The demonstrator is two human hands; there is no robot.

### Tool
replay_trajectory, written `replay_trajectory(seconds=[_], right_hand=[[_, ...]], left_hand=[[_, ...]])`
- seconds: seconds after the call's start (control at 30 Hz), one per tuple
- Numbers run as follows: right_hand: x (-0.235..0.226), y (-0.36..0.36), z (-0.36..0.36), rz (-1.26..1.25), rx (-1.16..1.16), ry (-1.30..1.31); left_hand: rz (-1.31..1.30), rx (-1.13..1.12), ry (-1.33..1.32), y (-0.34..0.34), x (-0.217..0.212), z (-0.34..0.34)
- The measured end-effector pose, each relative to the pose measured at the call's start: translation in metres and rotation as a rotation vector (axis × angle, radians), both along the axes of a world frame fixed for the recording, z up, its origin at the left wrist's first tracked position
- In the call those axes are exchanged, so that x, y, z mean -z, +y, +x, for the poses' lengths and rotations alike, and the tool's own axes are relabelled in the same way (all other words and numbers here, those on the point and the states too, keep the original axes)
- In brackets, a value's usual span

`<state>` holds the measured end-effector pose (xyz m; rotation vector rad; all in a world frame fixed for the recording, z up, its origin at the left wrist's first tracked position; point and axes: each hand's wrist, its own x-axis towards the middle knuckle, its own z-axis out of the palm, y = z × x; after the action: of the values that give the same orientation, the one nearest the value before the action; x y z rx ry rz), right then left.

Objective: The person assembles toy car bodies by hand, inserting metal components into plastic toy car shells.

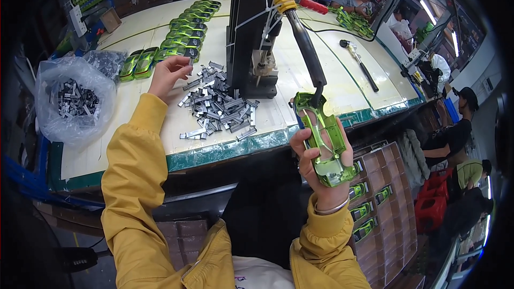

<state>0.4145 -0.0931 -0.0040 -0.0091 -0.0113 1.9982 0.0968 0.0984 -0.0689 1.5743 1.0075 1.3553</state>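
My right hand (340, 168) grips a shiny green toy car body shell (325, 142), its hollow underside turned up, just over the table's front edge. My left hand (170, 76) is pinched closed beside a heap of small silver-grey metallic parts (219, 104); a small grey part like those shows at its fingertips, mostly covered. Just beyond that hand, green toy car bodies with dark windows (184, 40) stand in a long row. Two more car bodies (144, 63) sit to the left of the row.
A black bench press (249, 37) with a long lever (305, 43) stands mid-table. At left sits a clear plastic bag (75, 99) of grey parts. A hammer (361, 67) lies at right. Below right, a divided cardboard box (388, 208) holds several car bodies. Other people work around.
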Motion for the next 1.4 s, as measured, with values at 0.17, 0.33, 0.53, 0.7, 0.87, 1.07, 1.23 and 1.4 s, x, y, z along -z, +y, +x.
replay_trajectory(seconds=[0.17, 0.33, 0.53, 0.7, 0.87, 1.07, 1.23, 1.4], right_hand=[[0.0, 0.0, 0.001, 0.014, 0.001, -0.03], [0.0, 0.001, 0.003, -0.005, 0.013, -0.015], [0.0, 0.001, 0.0, 0.008, 0.021, -0.042], [0.005, 0.003, -0.007, -0.01, 0.023, -0.175], [0.01, 0.002, -0.009, -0.021, 0.052, -0.202], [0.039, -0.022, 0.027, -0.064, 0.172, -0.36], [0.071, -0.081, 0.098, -0.31, 0.604, -0.798], [0.16, -0.159, 0.286, -0.434, 1.226, -2.159]], left_hand=[[0.021, 0.001, 0.115, -0.001, 0.003, 0.003], [0.08, -0.04, 0.192, 0.001, 0.003, 0.008], [0.078, -0.061, 0.211, 0.001, 0.003, 0.004], [0.075, -0.065, 0.144, 0.002, 0.004, -0.006], [0.064, -0.097, 0.124, 0.006, 0.002, -0.008], [0.034, -0.099, 0.041, 0.017, 0.022, 0.0], [0.008, -0.224, 0.154, 0.037, 0.029, -0.057], [0.018, -0.208, 0.104, 0.047, 0.024, -0.042]])
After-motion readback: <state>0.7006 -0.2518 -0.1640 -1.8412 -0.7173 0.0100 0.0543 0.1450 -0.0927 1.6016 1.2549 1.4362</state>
